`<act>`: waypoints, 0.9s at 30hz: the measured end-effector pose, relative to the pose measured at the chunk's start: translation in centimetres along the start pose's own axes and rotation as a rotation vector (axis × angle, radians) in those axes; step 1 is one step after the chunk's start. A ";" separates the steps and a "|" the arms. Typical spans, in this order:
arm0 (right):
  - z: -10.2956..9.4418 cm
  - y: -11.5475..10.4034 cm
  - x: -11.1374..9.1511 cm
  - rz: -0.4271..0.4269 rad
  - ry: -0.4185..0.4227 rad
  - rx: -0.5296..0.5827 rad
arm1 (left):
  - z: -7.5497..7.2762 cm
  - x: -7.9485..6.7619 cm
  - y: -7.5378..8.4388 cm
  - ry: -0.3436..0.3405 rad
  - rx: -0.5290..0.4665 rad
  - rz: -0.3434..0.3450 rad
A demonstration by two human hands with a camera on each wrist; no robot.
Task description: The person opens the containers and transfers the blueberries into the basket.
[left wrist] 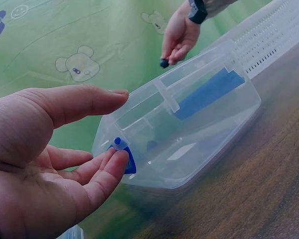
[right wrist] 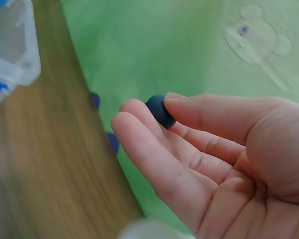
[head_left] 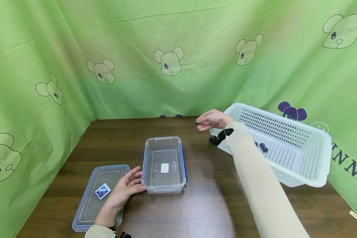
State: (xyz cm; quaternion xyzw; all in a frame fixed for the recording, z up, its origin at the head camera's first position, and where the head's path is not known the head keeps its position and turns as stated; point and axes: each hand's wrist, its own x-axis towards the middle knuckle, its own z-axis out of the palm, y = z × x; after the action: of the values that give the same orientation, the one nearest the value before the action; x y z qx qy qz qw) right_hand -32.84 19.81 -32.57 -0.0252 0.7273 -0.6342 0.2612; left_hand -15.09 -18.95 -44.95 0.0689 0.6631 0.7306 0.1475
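My right hand is raised over the table between the two containers, pinching a dark blueberry between thumb and fingertips. Several more blueberries lie on the floor of a white perforated basket, partly hidden by the right forearm. At the left side of a clear plastic food box is my left hand, its fingers loosely extended and the fingertips right at the wall. The left wrist view shows these fingertips beside a blue clip. The box stands uncovered with its opening upward.
A clear lid with a blue edge and a diamond-shaped sticker lies on the wooden table, left of the box and partly under the left forearm. Green printed cloth hangs behind and along both sides.
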 end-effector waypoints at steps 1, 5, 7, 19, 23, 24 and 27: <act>-0.5 0.0 -0.3 -0.003 0.001 0.004 | 0.0 0.0 0.0 0.000 0.001 0.001; -2.5 0.0 -1.6 -0.008 0.009 0.025 | 0.0 0.0 0.0 0.000 0.004 0.004; -3.6 0.1 -2.3 0.001 0.017 0.045 | 0.0 0.0 0.0 -0.001 0.004 0.003; -10.2 3.0 -6.0 0.059 0.021 0.161 | 0.2 -0.1 0.0 -0.005 0.004 0.003; -12.3 4.4 -7.0 0.121 0.021 0.196 | 0.2 -0.1 0.0 -0.003 0.001 -0.002; -12.8 4.9 -7.1 0.143 0.021 0.199 | 0.2 -0.1 0.0 -0.001 0.000 -0.004; -13.9 6.2 -7.8 0.210 0.054 0.215 | 0.2 -0.1 0.1 0.006 -0.003 -0.007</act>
State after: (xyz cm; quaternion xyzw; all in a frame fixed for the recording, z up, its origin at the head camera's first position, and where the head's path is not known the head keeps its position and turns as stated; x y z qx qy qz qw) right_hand -30.04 36.51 -34.87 0.0960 0.6606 -0.6780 0.3077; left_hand -14.98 -18.77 -44.86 0.0640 0.6629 0.7311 0.1482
